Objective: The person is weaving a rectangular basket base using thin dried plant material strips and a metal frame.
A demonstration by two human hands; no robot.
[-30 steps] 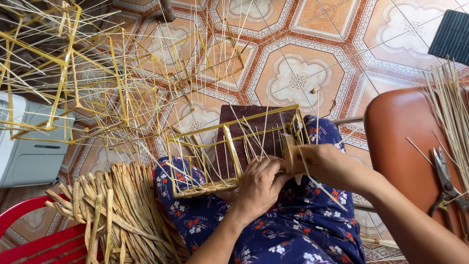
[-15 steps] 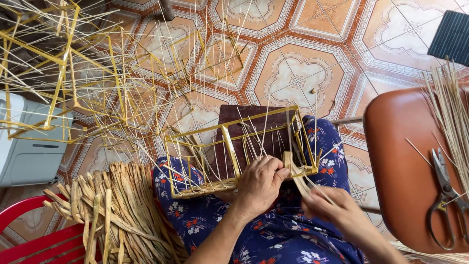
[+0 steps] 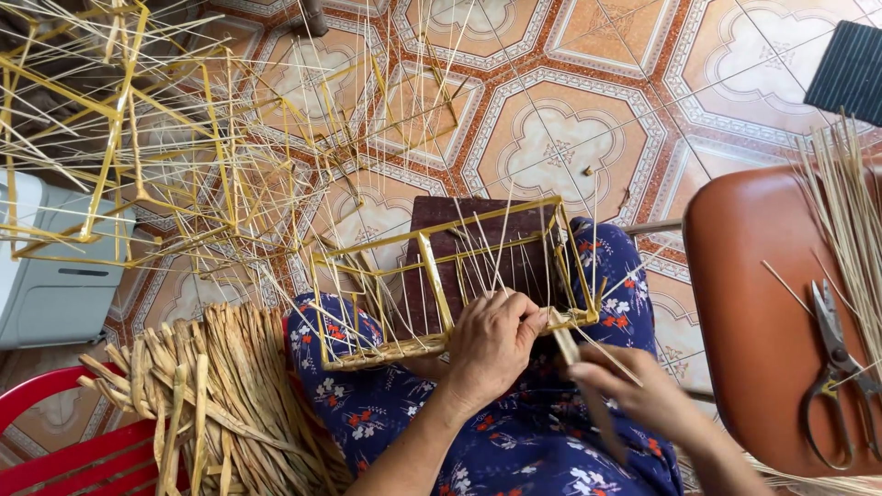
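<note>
From above, the person sits with a yellow bamboo frame (image 3: 441, 276) resting across the lap, on the blue flowered cloth. The left hand (image 3: 491, 344) is closed over the near rail of that frame, fingers curled on top. Just to its right, the right hand (image 3: 634, 390) is closed on a flat strip (image 3: 579, 381) whose upper end meets the frame's corner beside the left hand. Left of the left hand lies a bundle of dried leaves (image 3: 216, 395), partly on a red chair (image 3: 73, 450). Beyond the hands, more frames (image 3: 138, 156) with loose splints are piled on the patterned tile floor. Right of the right hand stands a brown stool (image 3: 753, 312) carrying scissors (image 3: 836, 367) and thin sticks (image 3: 850, 220).
</note>
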